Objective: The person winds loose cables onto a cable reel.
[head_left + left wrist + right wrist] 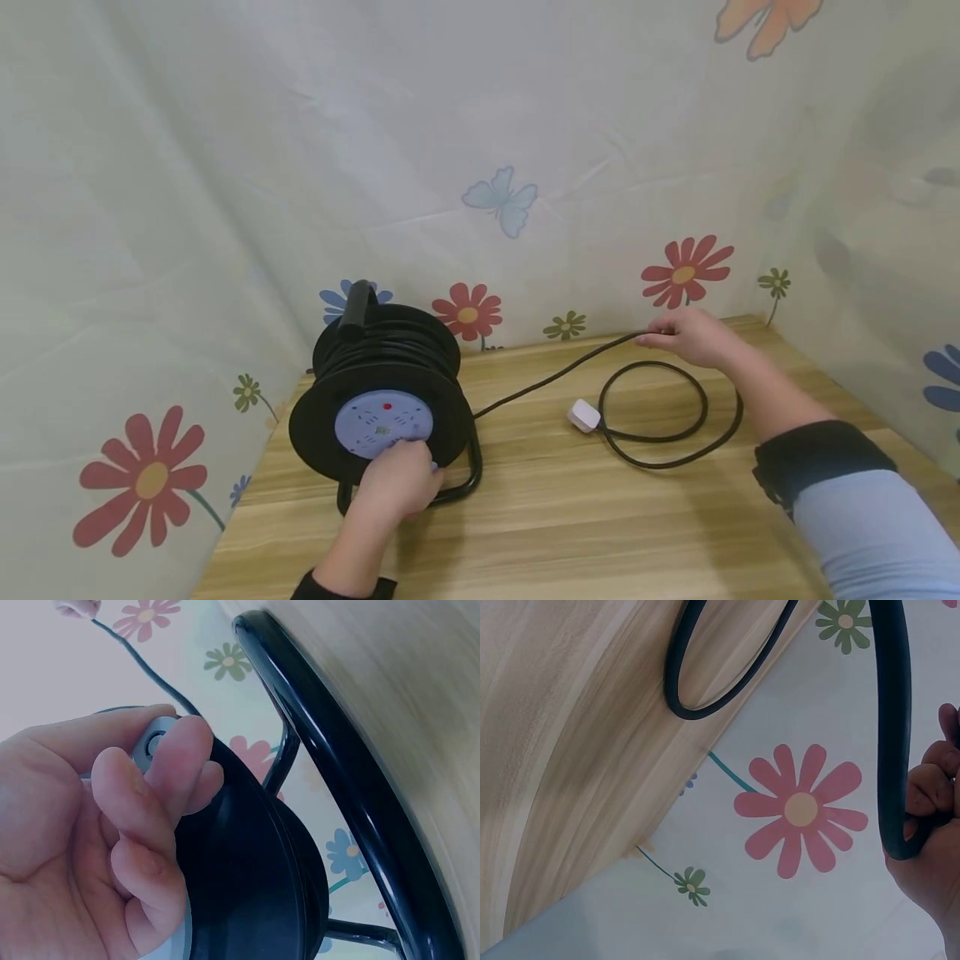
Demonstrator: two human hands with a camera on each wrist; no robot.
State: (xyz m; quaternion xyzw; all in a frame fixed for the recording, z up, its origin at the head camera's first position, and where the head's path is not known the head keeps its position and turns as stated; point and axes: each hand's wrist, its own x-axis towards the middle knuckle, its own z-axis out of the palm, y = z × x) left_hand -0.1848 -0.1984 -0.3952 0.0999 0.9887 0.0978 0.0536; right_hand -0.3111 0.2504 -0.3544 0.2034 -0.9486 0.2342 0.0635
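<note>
A black cable reel (307, 425) with a pale blue socket face stands on the left of the table, turns of black cable wound on its drum. At the lower edge of that face, my left hand (397, 479) pinches a small grey winding knob (146, 746) between thumb and fingers. Over the table's far right, my right hand (693, 335) grips the black cable (555, 377), which runs in a raised line from the reel. Past this hand the cable lies in a loose loop on the wood, ending in a white plug (583, 416).
The reel rests on a black tubular stand (474, 467) and has a black carrying handle (356, 310) on top. The wood-grain table (555, 533) meets a pale curtain (390, 150) printed with flowers and butterflies behind and at the sides.
</note>
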